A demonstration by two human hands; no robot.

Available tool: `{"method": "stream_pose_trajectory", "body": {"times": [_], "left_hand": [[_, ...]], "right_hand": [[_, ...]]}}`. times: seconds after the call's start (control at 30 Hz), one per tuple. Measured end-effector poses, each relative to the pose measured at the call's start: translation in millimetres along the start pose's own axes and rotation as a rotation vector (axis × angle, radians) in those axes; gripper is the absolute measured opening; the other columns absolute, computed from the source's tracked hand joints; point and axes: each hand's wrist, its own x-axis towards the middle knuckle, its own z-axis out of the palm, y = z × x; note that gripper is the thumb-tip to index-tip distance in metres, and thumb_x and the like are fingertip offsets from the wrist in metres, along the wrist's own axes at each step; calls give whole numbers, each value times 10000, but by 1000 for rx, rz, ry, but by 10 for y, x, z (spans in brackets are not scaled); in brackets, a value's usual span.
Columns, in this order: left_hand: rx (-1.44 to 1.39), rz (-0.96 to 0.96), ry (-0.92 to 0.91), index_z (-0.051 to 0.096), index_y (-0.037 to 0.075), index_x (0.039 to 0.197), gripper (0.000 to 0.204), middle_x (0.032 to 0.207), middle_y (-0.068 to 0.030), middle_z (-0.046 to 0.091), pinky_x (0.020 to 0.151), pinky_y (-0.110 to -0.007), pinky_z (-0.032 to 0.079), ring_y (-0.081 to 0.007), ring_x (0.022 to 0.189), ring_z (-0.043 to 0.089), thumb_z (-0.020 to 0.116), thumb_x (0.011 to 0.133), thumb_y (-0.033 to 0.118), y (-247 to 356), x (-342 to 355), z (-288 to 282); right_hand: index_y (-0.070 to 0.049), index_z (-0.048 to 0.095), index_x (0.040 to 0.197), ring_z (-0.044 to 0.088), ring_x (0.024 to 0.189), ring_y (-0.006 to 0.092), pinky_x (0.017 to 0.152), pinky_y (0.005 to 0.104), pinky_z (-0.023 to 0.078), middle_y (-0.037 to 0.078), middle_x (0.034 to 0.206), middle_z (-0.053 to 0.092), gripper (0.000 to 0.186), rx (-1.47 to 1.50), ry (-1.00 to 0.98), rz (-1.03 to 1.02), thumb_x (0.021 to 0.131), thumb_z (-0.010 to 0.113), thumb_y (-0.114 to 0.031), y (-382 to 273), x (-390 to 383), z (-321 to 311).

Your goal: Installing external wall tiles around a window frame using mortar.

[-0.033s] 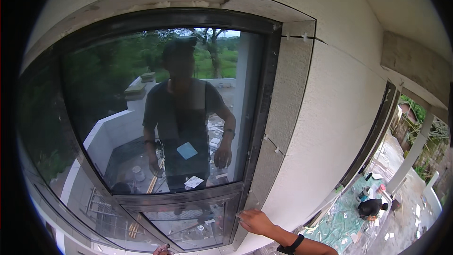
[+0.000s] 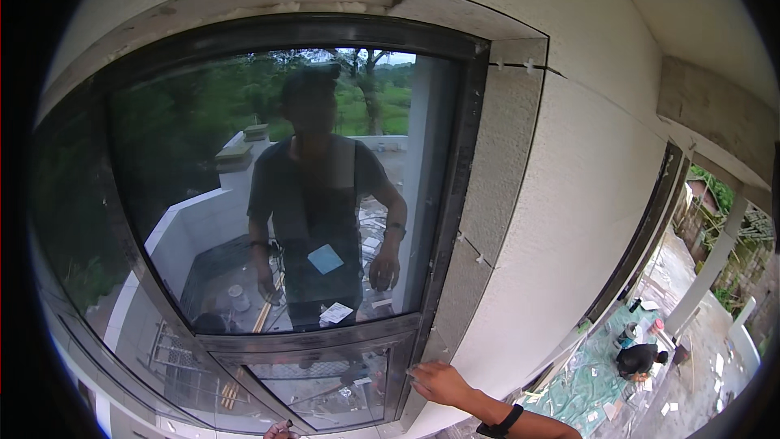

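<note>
My right hand (image 2: 439, 383) reaches in from the lower edge, a black band on its wrist. Its fingers extend leftward, with the tips against the lower tiled window reveal (image 2: 455, 309), beside the dark window frame (image 2: 396, 382). Nothing shows in its grasp. Only a small part of my left hand (image 2: 279, 432) shows at the bottom edge, below the small lower pane (image 2: 325, 394). Its fingers are closed around a small dark tip, too little of which is visible to name. White tile spacers (image 2: 479, 258) sit in the reveal's joints.
A large glass pane (image 2: 203, 260) reflects a person, a low wall and trees. Textured cream tiles (image 2: 561, 195) cover the wall to the right. Farther down right, another person (image 2: 638, 360) crouches by green sheeting (image 2: 569, 398), with buckets and scraps around. A pillar (image 2: 707, 260) stands beyond.
The view has shifted very slightly, moving the upper window and tile edges a little rightward in the picture. Both hands stay where they were.
</note>
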Motion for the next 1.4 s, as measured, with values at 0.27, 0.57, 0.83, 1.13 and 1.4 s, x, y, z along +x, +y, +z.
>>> {"method": "stream_pose_trajectory", "body": {"times": [0.27, 0.57, 0.83, 1.13, 1.4], "left_hand": [[-70, -41, 36, 542, -2, 1294, 412, 758, 10, 550, 568, -206, 448, -80, 625, 505, 524, 894, 93, -45, -52, -550], [-110, -30, 98, 521, -22, 1319, 438, 697, 16, 516, 523, -203, 419, -74, 577, 474, 539, 894, 80, 120, -90, -889], [-225, -18, 86, 541, -26, 1273, 397, 754, 11, 515, 549, -225, 415, -88, 627, 464, 547, 884, 51, 21, -100, -1096], [-277, 10, 68, 580, 34, 1213, 338, 767, 17, 539, 572, -237, 429, -99, 640, 493, 562, 878, 72, -36, -90, -1272], [-211, -14, 43, 590, 92, 1132, 245, 809, 20, 574, 604, -253, 456, -104, 673, 529, 550, 891, 105, -177, 27, -1390]], "right_hand": [[-41, 629, 1092, 638, 896, 302, 786, 402, 509, 106, 960, 640, 309, -1, 4, -67, 868, 634, -253, -402, 295, 150], [-11, 562, 1151, 612, 786, 271, 676, 390, 483, 106, 947, 615, 475, -471, 373, -327, 727, 722, -156, -1038, 1636, -1711], [-12, 502, 1250, 630, 787, 290, 667, 393, 507, 133, 866, 630, 530, -977, 744, -146, 804, 674, -240, -1294, 2636, -3482], [-6, 505, 1211, 661, 743, 314, 602, 418, 524, 146, 798, 647, 502, -1016, 825, 35, 804, 675, -247, -1345, 2956, -3909], [10, 551, 1155, 682, 719, 289, 569, 392, 543, 137, 819, 663, 495, -1067, 922, -42, 752, 696, -239, -1250, 2995, -3949]]}}
